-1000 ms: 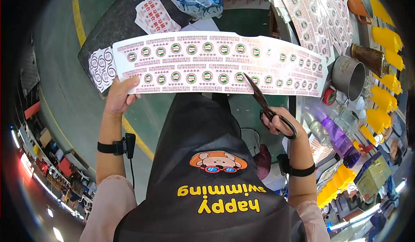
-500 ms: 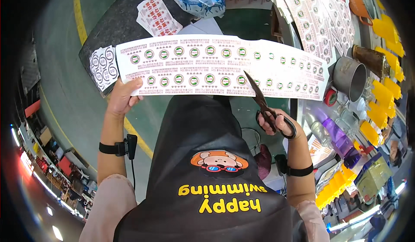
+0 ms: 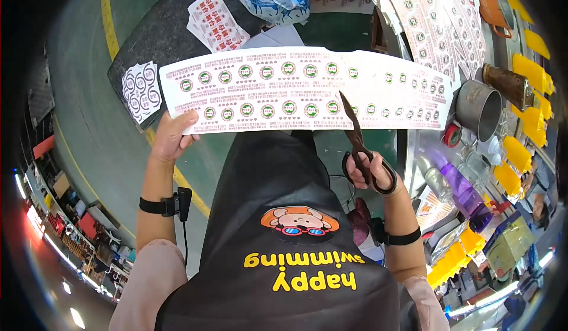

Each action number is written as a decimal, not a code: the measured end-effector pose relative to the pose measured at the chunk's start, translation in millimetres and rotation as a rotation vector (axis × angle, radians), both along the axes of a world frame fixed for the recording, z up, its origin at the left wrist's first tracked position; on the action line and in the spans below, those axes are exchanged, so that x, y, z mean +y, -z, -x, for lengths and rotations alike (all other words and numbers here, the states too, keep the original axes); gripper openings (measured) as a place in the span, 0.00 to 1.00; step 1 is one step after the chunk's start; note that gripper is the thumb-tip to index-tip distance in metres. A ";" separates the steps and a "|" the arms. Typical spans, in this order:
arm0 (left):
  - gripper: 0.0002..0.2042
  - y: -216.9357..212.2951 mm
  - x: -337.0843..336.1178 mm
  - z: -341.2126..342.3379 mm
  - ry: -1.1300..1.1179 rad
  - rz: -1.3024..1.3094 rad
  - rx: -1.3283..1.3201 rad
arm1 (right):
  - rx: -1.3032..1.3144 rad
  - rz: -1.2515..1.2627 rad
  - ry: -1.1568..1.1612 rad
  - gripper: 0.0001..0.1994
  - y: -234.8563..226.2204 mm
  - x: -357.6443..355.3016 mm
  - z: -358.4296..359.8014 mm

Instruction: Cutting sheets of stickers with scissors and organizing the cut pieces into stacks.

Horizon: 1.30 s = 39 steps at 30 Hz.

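Observation:
A long white printed label sheet with rows of small green round emblems stretches across in front of me. My left hand pinches its lower left corner. My right hand has its fingers through the handles of dark scissors, which point up over the sheet near its middle. The blades look close together; I cannot tell whether they cut into the sheet. The far end of the sheet reaches the crowded bench at the right.
On the dark tabletop lie white labels with oval prints, red-printed labels and a blue plastic bag. More printed sheets, a metal pot, a tape roll and a purple bottle crowd the right.
My right hand and the scissors have shifted slightly left, and the blades stand steeper. My left hand has moved slightly right and down, still on the sheet.

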<state>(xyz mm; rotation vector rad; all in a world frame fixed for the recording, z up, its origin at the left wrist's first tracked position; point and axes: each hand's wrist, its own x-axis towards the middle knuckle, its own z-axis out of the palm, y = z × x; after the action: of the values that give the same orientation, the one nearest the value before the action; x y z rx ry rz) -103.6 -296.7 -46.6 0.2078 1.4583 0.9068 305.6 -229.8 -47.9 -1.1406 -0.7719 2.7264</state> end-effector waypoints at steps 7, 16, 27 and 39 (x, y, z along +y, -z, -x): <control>0.16 -0.2 -1.4 -0.4 -0.002 -0.008 0.022 | -0.049 -0.066 -0.021 0.36 4.6 0.8 2.3; 0.15 6.6 -5.2 -1.8 -0.032 0.008 0.001 | -0.071 -0.119 -0.051 0.33 1.2 4.8 4.2; 0.15 2.5 0.5 0.0 -0.027 0.010 0.009 | -0.043 -0.187 -0.102 0.34 5.2 19.9 1.8; 0.14 8.4 -0.7 9.7 0.021 0.029 0.019 | -0.151 -0.242 -0.230 0.31 -1.6 31.9 -1.4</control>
<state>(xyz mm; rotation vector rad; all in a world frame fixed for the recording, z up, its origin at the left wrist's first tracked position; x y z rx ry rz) -113.3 -297.3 -55.0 0.2103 1.4833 0.8682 307.0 -197.9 -46.3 -1.2833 -1.2881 2.6432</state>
